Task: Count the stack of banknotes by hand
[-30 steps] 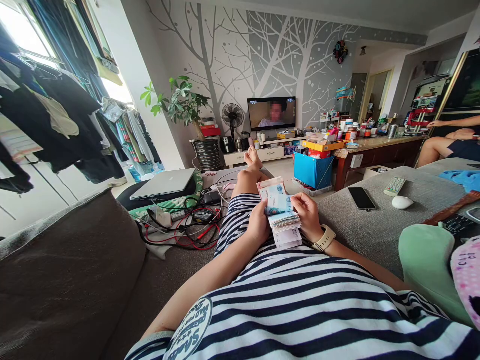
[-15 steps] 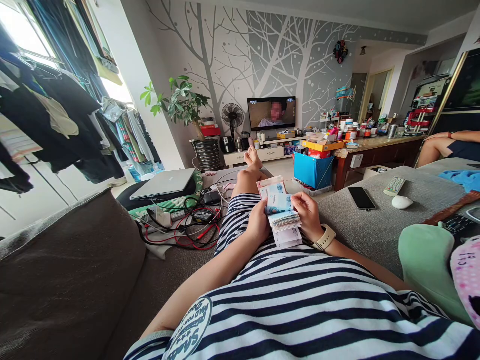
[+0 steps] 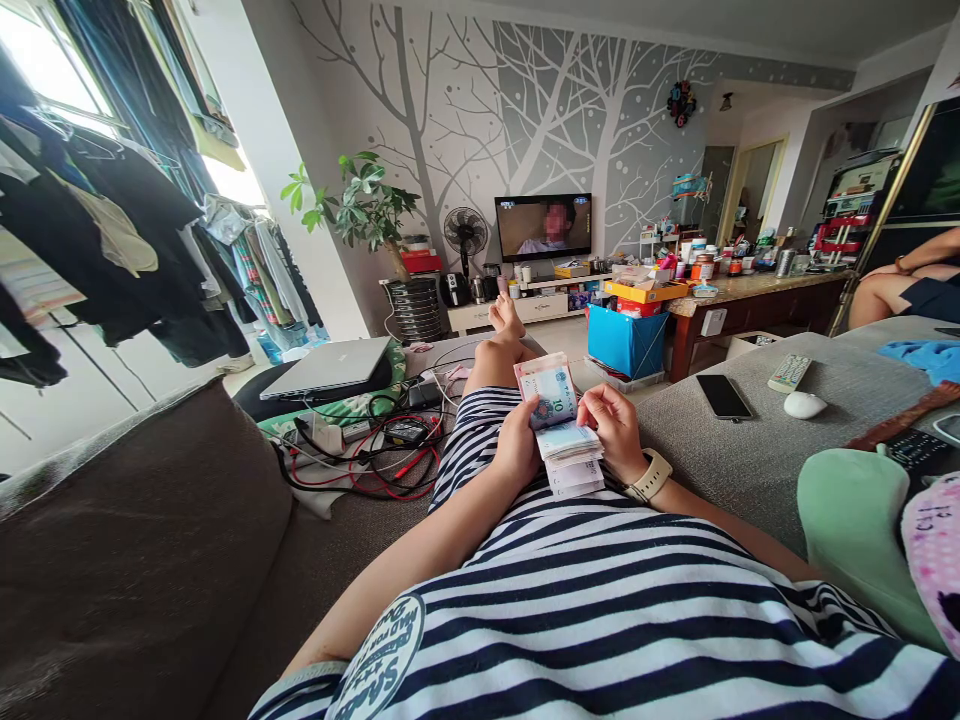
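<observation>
A folded stack of banknotes [image 3: 571, 443] lies over my striped lap, its lower notes hanging towards me. My left hand [image 3: 517, 440] grips the stack from the left, thumb on top of it. Fanned upward above the fold are several notes, the front one a blue 10 note [image 3: 553, 392] with a pinkish edge behind it. At the right edge of the stack, my right hand [image 3: 613, 425] is closed, thumb and forefinger pinched together against the notes. Its lower fingers are partly hidden. A pale watch [image 3: 651, 478] is on my right wrist.
On the grey sofa to the right are a black phone [image 3: 723, 396], a remote control [image 3: 790, 373], a white mouse [image 3: 804, 405] and a green cushion [image 3: 851, 510]. Tangled cables [image 3: 390, 440] and a laptop [image 3: 326, 368] lie on the left. Another person's leg [image 3: 877, 300] shows at far right.
My right hand has let a blue note over onto the upper fan and drawn back to the stack's right edge; the 10 now shows. The other person's arm and leg shifted slightly.
</observation>
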`<state>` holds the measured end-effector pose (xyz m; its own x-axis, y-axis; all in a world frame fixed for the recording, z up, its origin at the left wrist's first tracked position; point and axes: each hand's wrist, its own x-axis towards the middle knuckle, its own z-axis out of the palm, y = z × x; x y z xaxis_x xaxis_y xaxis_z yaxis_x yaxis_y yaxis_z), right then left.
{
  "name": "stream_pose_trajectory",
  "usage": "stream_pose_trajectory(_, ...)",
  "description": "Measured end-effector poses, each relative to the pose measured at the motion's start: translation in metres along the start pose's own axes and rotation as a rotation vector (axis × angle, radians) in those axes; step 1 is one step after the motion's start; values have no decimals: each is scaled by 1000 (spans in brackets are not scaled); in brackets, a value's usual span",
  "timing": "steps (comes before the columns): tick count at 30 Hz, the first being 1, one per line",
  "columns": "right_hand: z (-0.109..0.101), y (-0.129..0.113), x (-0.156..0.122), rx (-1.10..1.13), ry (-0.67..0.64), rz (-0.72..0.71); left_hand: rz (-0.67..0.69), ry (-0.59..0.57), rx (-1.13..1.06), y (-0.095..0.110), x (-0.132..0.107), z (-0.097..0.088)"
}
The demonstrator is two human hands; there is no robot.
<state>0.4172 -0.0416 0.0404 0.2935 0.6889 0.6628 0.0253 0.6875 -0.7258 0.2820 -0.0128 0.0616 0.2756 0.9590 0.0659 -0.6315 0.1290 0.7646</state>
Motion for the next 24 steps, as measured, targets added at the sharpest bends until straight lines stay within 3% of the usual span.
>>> stream_pose_trajectory(10,2,13,1,5,96,114,40,-26,58,1,-4,-6)
stream_pose_trajectory(16,2,10,-1,-71,64,94,45,-80,94,0,-6,-10)
stream_pose_trajectory(24,4,8,-3,-55,71,83,20,16,48,-2,-3,-12)
